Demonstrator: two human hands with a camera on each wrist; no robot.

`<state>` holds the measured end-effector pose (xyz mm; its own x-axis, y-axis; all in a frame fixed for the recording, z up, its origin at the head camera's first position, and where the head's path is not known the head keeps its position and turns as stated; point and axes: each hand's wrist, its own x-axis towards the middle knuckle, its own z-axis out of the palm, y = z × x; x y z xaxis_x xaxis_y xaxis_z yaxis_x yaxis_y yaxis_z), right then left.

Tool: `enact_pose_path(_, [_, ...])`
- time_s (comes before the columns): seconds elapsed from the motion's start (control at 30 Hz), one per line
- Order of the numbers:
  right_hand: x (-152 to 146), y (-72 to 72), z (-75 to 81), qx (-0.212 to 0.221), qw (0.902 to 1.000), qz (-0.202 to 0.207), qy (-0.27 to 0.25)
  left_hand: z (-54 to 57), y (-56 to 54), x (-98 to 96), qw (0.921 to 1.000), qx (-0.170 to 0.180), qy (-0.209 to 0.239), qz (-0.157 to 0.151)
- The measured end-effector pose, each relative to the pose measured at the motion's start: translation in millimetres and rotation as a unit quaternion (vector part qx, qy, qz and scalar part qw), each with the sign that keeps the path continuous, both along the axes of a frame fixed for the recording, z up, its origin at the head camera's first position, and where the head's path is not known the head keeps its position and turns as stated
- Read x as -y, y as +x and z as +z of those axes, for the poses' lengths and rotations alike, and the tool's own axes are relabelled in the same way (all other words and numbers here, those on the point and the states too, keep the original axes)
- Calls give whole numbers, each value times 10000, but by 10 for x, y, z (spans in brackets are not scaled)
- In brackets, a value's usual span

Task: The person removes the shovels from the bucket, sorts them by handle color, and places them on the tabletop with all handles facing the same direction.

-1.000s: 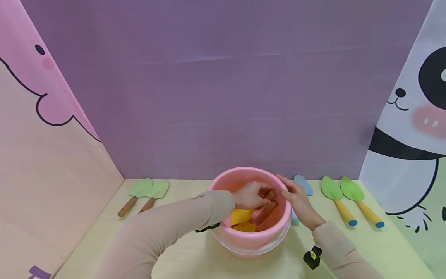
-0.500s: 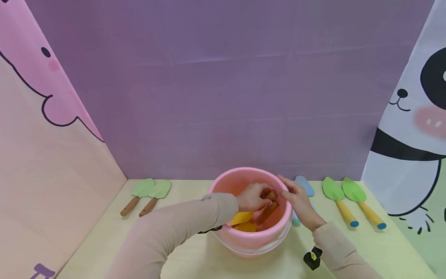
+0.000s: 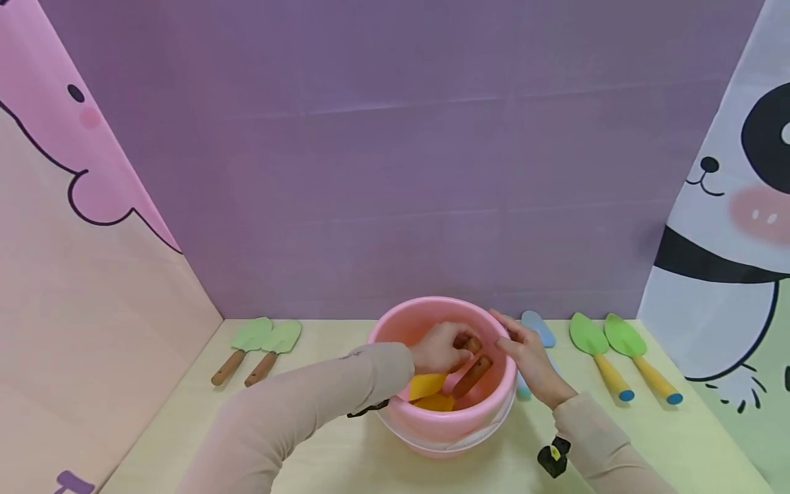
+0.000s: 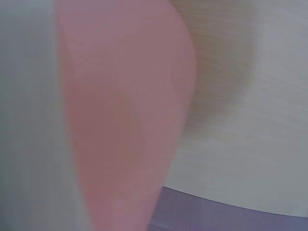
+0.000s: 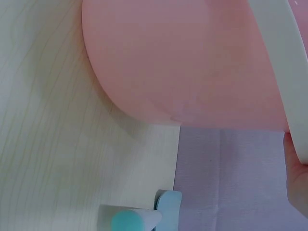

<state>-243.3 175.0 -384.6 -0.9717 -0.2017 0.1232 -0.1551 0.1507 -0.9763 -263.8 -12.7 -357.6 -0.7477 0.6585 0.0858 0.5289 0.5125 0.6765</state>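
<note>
In the head view a pink bucket (image 3: 441, 424) with a white carrying handle stands on the table. Inside it lie yellow-bladed shovels (image 3: 435, 403) with brown wooden handles. My left hand (image 3: 439, 348) reaches over the near rim and pinches one wooden handle (image 3: 473, 345) near its end. A second wooden handle (image 3: 472, 377) leans against the inner wall just in front of it. My right hand (image 3: 532, 357) holds the bucket's right rim, thumb over the edge and fingers outside. The bucket wall (image 4: 130, 106) fills much of the left wrist view, where the left hand is hidden.
Two green shovels with wooden handles (image 3: 260, 369) lie at the table's back left. Two green shovels with yellow handles (image 3: 611, 377) lie at the right. A light blue tool (image 3: 538, 328) sits behind my right hand. A purple backdrop (image 3: 395, 171) rises behind the table.
My left hand has shifted slightly left inside the bucket, and the wooden handle it pinches has come away from the other one. The right hand and the bucket have stayed put.
</note>
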Motion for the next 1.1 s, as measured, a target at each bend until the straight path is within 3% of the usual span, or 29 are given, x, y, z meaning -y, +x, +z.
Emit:
enact_pose_path(0.17, [9, -1, -6, 34, 10000, -9, -42, 48, 1, 104, 9994, 138, 265, 181])
enact_pose_path(0.43, [-6, 11, 2, -5, 9999, 97, -24, 137, -13, 304, 9978, 242, 244, 573])
enact_pose_path(0.57, [-12, 3, -3, -38, 9999, 112, -65, 158, -22, 375, 9967, 248, 505, 578])
enact_pose_path(0.7, [-16, 3, -8, -33, 9999, 117, -82, 150, -19, 408, 9944, 265, 770, 676])
enact_pose_path(0.87, [-19, 7, -3, -34, 9999, 116, -52, 154, 0, 420, 9900, 427, 838, 1047])
enact_pose_path(1.1, [-15, 11, 3, 55, 9998, 156, -96, 192, 22, 429, 9851, 589, 1088, 1192])
